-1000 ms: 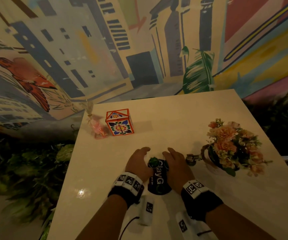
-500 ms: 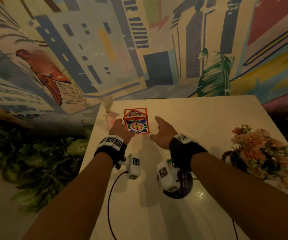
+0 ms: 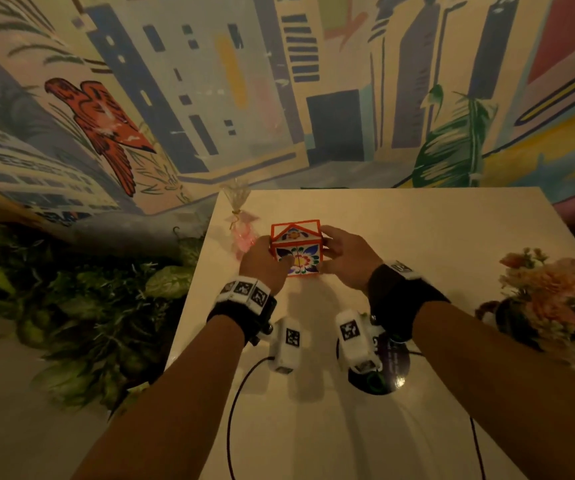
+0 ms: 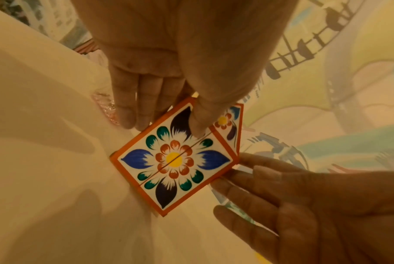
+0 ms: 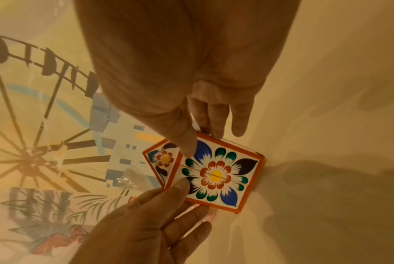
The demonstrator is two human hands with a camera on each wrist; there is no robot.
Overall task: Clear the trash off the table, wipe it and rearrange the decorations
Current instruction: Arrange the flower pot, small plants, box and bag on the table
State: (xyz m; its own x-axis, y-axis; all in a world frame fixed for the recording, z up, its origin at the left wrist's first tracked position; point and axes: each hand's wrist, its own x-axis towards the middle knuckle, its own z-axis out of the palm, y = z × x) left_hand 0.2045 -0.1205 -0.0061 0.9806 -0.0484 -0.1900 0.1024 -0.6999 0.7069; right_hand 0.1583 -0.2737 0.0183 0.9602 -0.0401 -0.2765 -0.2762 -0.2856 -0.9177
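Note:
An orange-framed box (image 3: 298,252) painted with a blue, green and red flower stands at the far left of the cream table (image 3: 417,237). My left hand (image 3: 268,258) grips its left side, thumb on the flowered front (image 4: 173,160). My right hand (image 3: 334,251) grips its right side, with the thumb (image 5: 188,150) on the same front face (image 5: 216,174). Whether the box is off the surface I cannot tell. A pink sweet bag in clear wrap (image 3: 241,233) lies just left of the box, partly hidden behind my left hand.
A dark pot of peach and pink flowers (image 3: 549,299) stands at the table's right edge. A black round item (image 3: 390,368) lies under my right wrist near the front. Green foliage (image 3: 88,306) fills the floor to the left. A painted wall rises behind the table.
Both hands left the black round item near the front, reached forward across the table, and now grip the flowered box on either side.

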